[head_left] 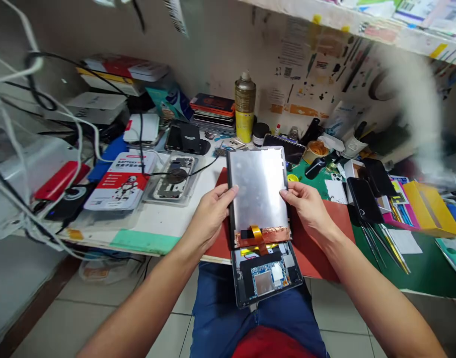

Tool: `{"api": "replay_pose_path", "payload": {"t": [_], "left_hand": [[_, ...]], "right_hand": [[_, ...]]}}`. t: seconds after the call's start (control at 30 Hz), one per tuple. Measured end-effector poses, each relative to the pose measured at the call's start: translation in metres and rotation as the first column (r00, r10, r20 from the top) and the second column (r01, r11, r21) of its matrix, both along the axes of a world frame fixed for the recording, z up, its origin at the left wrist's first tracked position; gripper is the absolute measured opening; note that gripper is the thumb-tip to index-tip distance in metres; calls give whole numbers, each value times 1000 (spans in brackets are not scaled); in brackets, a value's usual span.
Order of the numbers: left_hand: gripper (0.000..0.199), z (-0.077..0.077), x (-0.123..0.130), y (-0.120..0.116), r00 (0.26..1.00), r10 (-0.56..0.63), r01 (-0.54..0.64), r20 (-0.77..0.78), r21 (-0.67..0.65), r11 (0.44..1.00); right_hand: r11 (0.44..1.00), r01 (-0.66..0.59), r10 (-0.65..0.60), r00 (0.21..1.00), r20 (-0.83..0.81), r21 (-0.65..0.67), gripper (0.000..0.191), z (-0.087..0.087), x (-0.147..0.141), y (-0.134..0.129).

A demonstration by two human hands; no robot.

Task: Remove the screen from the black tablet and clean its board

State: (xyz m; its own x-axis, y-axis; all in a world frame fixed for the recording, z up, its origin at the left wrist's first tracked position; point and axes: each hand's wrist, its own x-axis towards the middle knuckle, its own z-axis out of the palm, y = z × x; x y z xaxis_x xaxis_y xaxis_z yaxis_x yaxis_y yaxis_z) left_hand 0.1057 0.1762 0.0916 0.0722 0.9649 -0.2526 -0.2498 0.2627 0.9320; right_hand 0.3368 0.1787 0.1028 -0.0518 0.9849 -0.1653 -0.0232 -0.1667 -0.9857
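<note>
Worktop (209,178): white, set against a marked wall (213,54); we note a red mat (328,243) in front and a green mat (432,271) to the right.
Tablet housing (267,297): opened, held between the two hands at the front edge of the worktop, its lower end above the person's blue trousers (213,306).
Metal-backed panel (258,189): found over the upper part of the housing, leaving a circuit board (268,269) exposed below.
Ribbon cable (258,237): orange, crossing the copper strip (282,233) at the panel's lower end and reaching down to the housing.
Left hand (209,219): gripping the panel's left edge, thumb on its face.
Right hand (310,206): gripping the right edge, thumb on top; we cannot tell whether the hidden fingers of either hand also bear on the housing.
Left side: red-and-white box (119,181) beside a clear case (176,179).
Rear: spray can (245,109), upright; dark phone (283,149) near it.
Right side: tweezers (395,248) lying on the green mat, near a yellow box (431,209).
</note>
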Motion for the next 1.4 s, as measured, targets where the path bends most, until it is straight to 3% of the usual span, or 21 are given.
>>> {"api": "replay_pose_path", "payload": {"t": [0.27,0.63,0.83,1.0,1.4], "left_hand": [[59,-14,-21,-11,985,99,-103,-141,-20,994],[47,-24,-24,-9,889,110,-110,-444,26,994],[35,-24,-22,-1,846,50,-23,-531,57,998],[38,-24,-20,4,784,11,30,-620,56,998],[35,-16,-19,10,539,-36,117,-842,32,993]], "right_hand": [[994,-79,84,994,65,-76,46,-18,-3,7],[999,-30,36,912,408,-20,35,-38,-5,19],[1000,-20,0,774,633,24,22,-30,-10,22],[998,-47,0,673,739,43,21,-23,-14,24],[995,-102,52,596,802,11,25,-17,-18,26]]}}
